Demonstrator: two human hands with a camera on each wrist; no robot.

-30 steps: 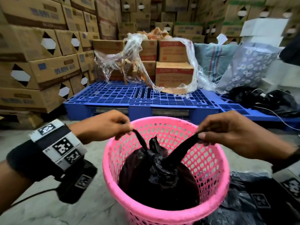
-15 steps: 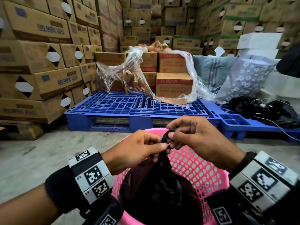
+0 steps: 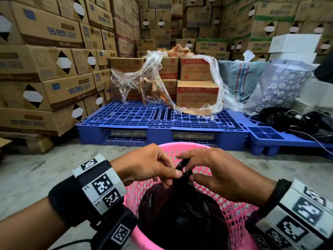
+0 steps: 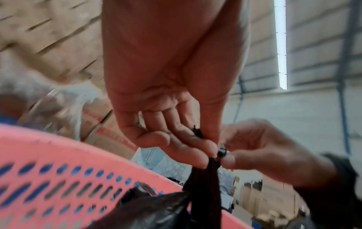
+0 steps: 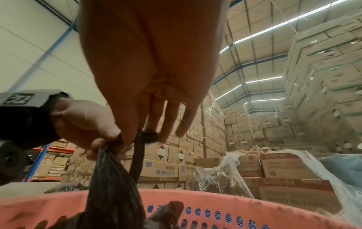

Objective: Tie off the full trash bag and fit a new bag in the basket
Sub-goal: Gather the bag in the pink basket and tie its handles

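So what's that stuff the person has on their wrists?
Both hands are bare. The left hand has a fuzzy black wristband behind it, then a white cuff printed with black-and-white square code markers. A black camera block hangs under it, with a thin black cable trailing off. The right hand has the same black band and white marker cuff.
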